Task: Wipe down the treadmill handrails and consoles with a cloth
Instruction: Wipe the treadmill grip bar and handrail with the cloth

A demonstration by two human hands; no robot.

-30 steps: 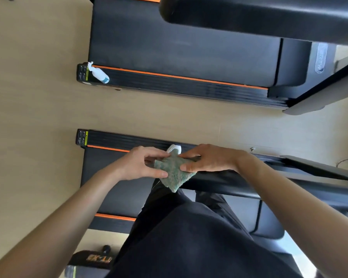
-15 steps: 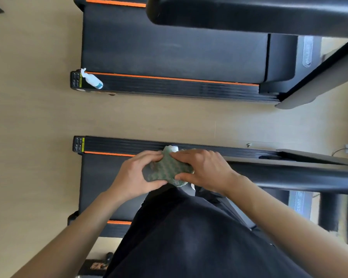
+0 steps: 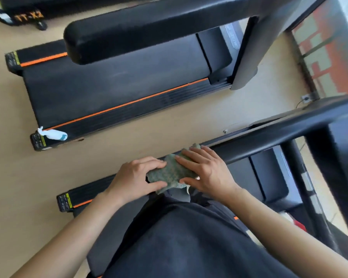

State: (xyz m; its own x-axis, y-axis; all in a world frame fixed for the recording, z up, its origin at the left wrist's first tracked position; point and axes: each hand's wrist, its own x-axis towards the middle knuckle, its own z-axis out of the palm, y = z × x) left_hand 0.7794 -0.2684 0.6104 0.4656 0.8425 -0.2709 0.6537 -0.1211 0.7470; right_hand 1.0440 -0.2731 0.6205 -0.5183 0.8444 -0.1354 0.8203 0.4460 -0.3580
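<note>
A green patterned cloth point(image 3: 170, 174) lies bunched between both my hands, in front of my waist. My left hand point(image 3: 136, 177) grips its left end with thumb and fingers. My right hand point(image 3: 206, 172) lies over its right end, fingers spread across it and thumb under its lower edge. The cloth sits at the near end of a black treadmill handrail point(image 3: 269, 138), which runs up and to the right. A second black padded handrail point(image 3: 149, 31) of the neighbouring treadmill crosses the top. Whether the cloth touches the near rail is hidden by my hands.
A white spray bottle point(image 3: 54, 135) lies on the rear corner of the neighbouring treadmill's deck point(image 3: 113, 85). Light wooden floor point(image 3: 169, 127) runs between the two treadmills. Black console uprights point(image 3: 333, 177) stand at the right. A wall socket point(image 3: 305, 98) sits near the window.
The view has swung and tilted, so the treadmills now run diagonally. Both hands kept hold of the cloth and bunched it tighter; my right hand now lies flatter over it.
</note>
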